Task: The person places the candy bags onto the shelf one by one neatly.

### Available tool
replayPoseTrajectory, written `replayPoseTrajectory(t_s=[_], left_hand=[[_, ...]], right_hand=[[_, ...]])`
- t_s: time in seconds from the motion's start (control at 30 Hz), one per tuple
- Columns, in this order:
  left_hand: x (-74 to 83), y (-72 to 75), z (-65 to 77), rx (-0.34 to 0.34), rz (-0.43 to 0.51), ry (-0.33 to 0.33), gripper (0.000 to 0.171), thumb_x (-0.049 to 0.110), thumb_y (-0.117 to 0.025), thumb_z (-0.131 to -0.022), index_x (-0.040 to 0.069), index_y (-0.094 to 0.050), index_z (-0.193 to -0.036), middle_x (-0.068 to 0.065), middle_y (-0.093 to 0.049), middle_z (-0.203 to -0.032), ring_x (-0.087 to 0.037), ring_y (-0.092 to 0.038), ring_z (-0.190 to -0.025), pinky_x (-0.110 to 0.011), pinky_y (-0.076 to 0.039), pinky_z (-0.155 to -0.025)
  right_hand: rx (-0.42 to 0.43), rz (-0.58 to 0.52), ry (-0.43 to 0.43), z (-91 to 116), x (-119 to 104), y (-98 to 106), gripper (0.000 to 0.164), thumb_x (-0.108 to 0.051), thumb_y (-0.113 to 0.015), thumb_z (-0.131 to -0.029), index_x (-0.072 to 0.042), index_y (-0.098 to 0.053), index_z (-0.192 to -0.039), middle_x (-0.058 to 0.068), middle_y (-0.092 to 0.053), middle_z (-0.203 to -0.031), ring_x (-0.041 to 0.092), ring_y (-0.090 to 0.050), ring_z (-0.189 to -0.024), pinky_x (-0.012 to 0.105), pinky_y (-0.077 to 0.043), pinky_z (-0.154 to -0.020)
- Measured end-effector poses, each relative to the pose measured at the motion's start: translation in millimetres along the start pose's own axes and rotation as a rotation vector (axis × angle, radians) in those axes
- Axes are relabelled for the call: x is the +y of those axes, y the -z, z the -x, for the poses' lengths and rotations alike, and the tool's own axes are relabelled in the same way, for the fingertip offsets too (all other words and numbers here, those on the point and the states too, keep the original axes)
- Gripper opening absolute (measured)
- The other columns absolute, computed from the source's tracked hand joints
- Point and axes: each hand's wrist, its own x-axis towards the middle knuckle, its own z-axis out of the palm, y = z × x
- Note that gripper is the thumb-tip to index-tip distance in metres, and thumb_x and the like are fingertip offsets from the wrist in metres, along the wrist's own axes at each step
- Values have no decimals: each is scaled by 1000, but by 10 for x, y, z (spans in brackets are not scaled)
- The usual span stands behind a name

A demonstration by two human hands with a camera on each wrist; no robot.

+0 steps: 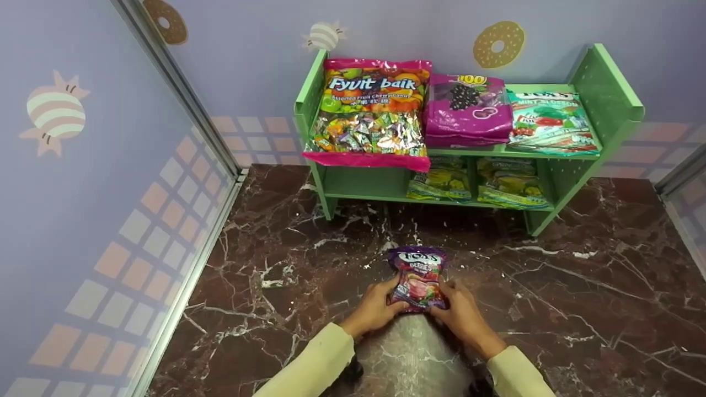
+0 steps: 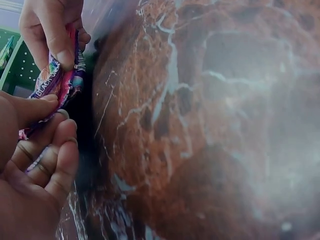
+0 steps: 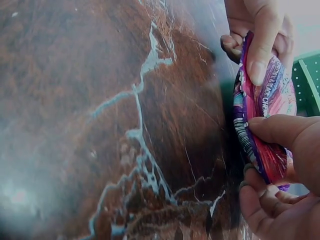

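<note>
Between both hands is a small purple candy bag (image 1: pixel 417 281) labelled Fox's Berries, its top edge toward the shelf. My left hand (image 1: pixel 375 309) grips its left side, thumb on the front near the bottom corner. On the other side my right hand (image 1: pixel 463 310) holds the bag the same way, thumb over the front. In the left wrist view the left thumb and fingers pinch the lower edge of the bag (image 2: pixel 64 95). The right wrist view shows the right thumb pressing the bag (image 3: pixel 265 107), with fingers behind it.
Beyond the hands stands a green two-tier shelf (image 1: pixel 557 182). Its top holds a large Fyvit baik bag (image 1: pixel 375 110), a purple bag (image 1: pixel 469 113) and a mint Fox's bag (image 1: pixel 551 124). Yellow-green bags (image 1: pixel 513 184) lie below. A wall (image 1: pixel 110 165) bounds the marbled surface (image 1: pixel 265 331).
</note>
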Motion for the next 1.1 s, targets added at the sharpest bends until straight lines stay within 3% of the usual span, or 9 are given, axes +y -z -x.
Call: replayPoseTrajectory(t_s=[0.2, 0.63, 0.83, 1.1], left_hand=[[-36, 93, 41, 5, -9, -28, 67, 17, -72, -86, 13, -44, -146, -11, -64, -128, -21, -63, -115, -36, -48, -101], [10, 350, 59, 69, -31, -43, 69, 17, -73, -85, 11, -42, -147, -14, -64, -128, -25, -64, -113, -37, -50, -99], [46, 465, 55, 98, -72, -48, 68, 19, -73, -86, 12, -43, -147, -14, -65, -127, -24, -65, -112, -38, -51, -97], [86, 593, 55, 134, -84, -70, 68, 19, -72, -87, 9, -42, -147, -13, -66, -125, -22, -66, -110, -38, -52, -94]], right_hand=[[8, -15, 14, -16, -62, -10, 65, -13, -81, -73, 8, -57, -130, 26, -59, -115, 36, -60, -103, 48, -49, -93], [40, -23, 39, -167, -295, 33, 74, -14, -84, -71, 3, -52, -136, 10, -56, -103, 18, -54, -86, 36, -49, -77], [75, -36, 96, -252, -392, 62, 72, -12, -84, -69, 5, -55, -132, 8, -57, -101, 17, -53, -85, 35, -48, -75], [54, -65, 129, -350, -520, 115, 72, -10, -83, -70, 6, -53, -134, 10, -57, -103, 19, -56, -87, 37, -49, -78]])
